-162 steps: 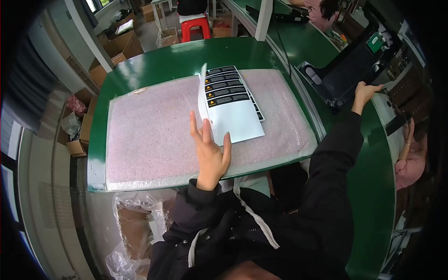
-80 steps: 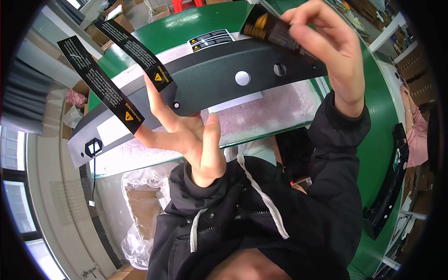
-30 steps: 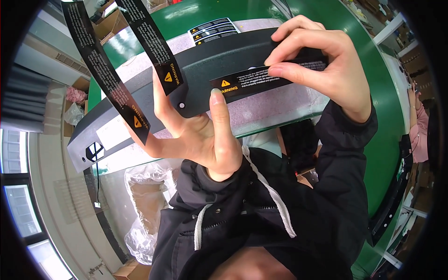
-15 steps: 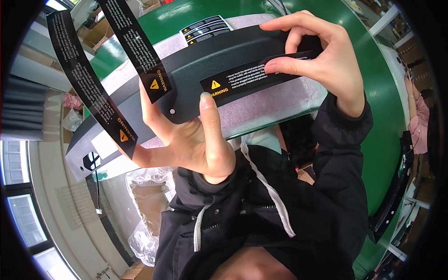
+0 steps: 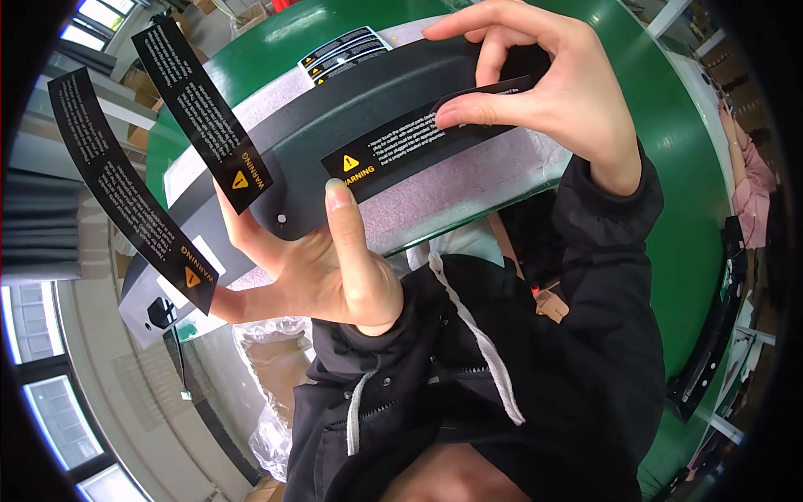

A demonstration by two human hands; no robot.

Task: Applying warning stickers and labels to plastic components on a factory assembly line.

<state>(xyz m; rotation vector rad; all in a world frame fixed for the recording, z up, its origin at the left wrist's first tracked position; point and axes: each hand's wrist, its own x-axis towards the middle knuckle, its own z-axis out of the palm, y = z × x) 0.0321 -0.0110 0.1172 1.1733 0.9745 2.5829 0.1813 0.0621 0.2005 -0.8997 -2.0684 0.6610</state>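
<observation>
A long, curved black panel [image 5: 335,109] lies across pinkish-white foam. Against its near side is a black label [image 5: 393,151] with a yellow triangle and white print; I cannot tell whether it is stuck down. My right hand [image 5: 569,100] has its thumb on this label's right part and fingertips at the panel's far edge. The thumb of my left hand [image 5: 326,276] touches the label's lower left corner. Two similar strips cling by their ends to the spread left fingers: an inner label [image 5: 201,117] and an outer label [image 5: 125,188]. Both stick up past the panel's left part.
A sheet of labels [image 5: 347,52] lies beyond the panel on the foam [image 5: 468,188]. The green table [image 5: 669,201] curves round to the right. A long black part [image 5: 711,335] rests along its right edge. Another person's pink sleeve [image 5: 754,197] shows at far right. Clear plastic wrap [image 5: 272,427] hangs at lower left.
The view has shifted a little, so both hands, the panel and the labels sit slightly further left in it. My hands keep about the same grip and placing on the labels.
</observation>
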